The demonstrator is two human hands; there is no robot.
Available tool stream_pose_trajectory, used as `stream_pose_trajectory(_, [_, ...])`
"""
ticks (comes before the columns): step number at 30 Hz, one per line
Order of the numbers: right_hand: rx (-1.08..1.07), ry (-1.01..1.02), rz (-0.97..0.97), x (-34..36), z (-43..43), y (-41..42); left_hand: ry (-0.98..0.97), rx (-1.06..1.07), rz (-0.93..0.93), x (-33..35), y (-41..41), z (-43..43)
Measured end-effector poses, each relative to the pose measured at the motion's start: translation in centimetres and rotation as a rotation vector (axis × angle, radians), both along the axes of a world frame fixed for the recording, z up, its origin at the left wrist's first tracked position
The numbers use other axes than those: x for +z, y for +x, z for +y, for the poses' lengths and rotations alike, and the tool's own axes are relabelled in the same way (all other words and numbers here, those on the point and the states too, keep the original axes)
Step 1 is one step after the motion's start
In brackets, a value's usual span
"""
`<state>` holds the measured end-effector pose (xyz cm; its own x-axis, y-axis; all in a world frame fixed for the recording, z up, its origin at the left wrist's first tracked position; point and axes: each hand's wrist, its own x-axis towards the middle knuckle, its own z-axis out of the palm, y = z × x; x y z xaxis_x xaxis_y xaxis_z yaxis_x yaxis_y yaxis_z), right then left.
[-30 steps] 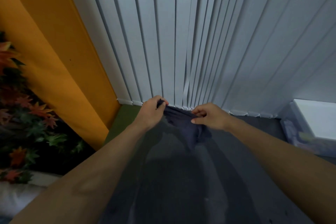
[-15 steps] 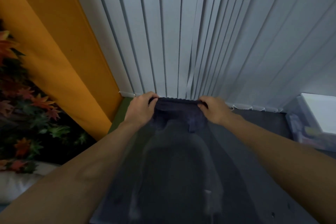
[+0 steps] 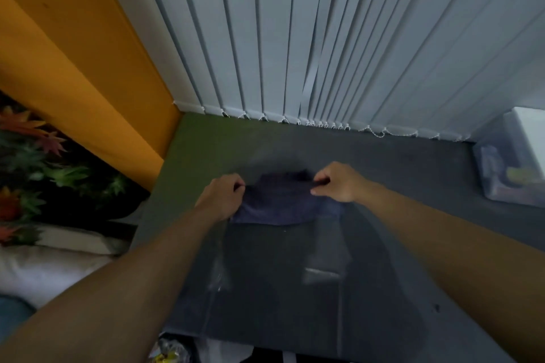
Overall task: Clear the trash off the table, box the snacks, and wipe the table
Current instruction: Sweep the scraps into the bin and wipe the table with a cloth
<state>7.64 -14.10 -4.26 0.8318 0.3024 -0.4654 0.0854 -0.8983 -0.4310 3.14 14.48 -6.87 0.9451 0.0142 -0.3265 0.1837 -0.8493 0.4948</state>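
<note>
Cloth (image 3: 283,200): dark blue, lying on the surface (image 3: 413,174) about midway between its near edge and the blinds. Lower edge flat on the surface. Upper edge drawn into a raised fold between the two hands.

Left hand (image 3: 221,197): at the cloth's left side, fingers curled, pinching the upper left corner of the cloth. Palm side and heel rest over the cloth's left edge.

Right hand (image 3: 339,183): at the cloth's upper right corner, thumb and curled fingers pinching the fold there. Both forearms reach in from the bottom corners of the view.

Surface: dark grey and glossy, with pale reflections and streaks below the cloth. A green strip (image 3: 206,141) runs along its left and far-left part.

Clear plastic box (image 3: 507,174): at the far right of the surface, well apart from the cloth, white lid (image 3: 530,132) on top. Contents blurred; something pale yellow-green shows through the wall, cannot tell what.

Vertical blinds (image 3: 295,38): white-grey slats hang behind the surface, their bottom chain just above its far edge.

Orange panel (image 3: 73,53): slants down on the left, meeting the blinds at the corner.

Artificial leaves (image 3: 44,162): red, orange and green, left of the surface below the panel. White cushion-like shape (image 3: 44,268) below them.

Bottom edge of view: small yellow and clear items (image 3: 165,354), too blurred to identify
</note>
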Motion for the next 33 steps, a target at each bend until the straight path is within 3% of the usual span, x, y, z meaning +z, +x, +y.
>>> stream_pose_trajectory(3, [-0.201, -0.004, -0.250, -2.3, 1.0, 1.1, -0.013, 0.169, -0.025, -1.4, 1.7, -0.6])
stream_pose_trajectory(7, [-0.305, -0.188, -0.194, -4.9, 3.7, -0.4, -0.002, 0.208, 0.055, -3.5, 2.4, -0.2])
stream_pose_trajectory(13, [-0.312, -0.233, 0.005, -10.2, 9.2, -4.2, 0.112, 0.245, 0.031, -7.1, 0.9, 3.4])
stream_pose_trajectory(20, [-0.356, -0.263, -0.225, -13.6, 13.3, -2.8, 0.267, 0.318, 0.013, -9.4, 0.0, 8.2])
stream_pose_trajectory(33, [-0.204, -0.291, -0.357, -14.8, 19.8, 6.5, 0.418, 0.336, -0.080, -12.6, -1.2, 11.7])
